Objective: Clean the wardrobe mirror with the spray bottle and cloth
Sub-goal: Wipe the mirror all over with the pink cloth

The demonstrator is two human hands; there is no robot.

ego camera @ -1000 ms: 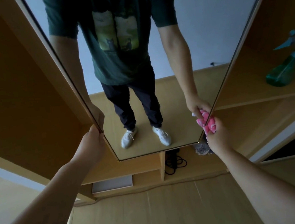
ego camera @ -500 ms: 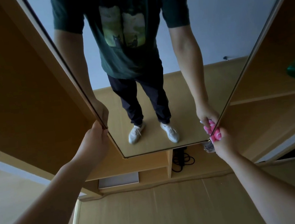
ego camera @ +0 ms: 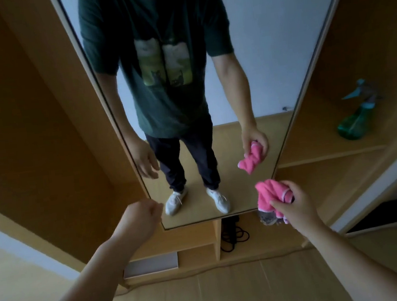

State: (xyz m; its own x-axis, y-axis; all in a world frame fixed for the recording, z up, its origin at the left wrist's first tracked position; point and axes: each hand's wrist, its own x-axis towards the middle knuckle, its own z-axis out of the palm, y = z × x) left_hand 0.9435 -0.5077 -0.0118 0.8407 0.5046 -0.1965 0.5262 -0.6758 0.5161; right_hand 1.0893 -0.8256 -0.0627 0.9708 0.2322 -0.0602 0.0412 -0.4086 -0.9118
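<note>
Right hand point(ego camera: 297, 209) grips the pink cloth point(ego camera: 269, 195) off the mirror's point(ego camera: 254, 43) lower right corner; left hand point(ego camera: 140, 217) fingers loosely curled, empty, at its lower left. Spray bottle point(ego camera: 356, 122) on wooden shelf point(ego camera: 317, 153) to its right.

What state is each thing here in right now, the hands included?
mirror, neither hand touching it.
left hand, fingers relaxed, holding nothing.
right hand, grips the cloth.
cloth, bunched up, off the glass.
spray bottle, on the right-hand shelf, unheld.
</note>
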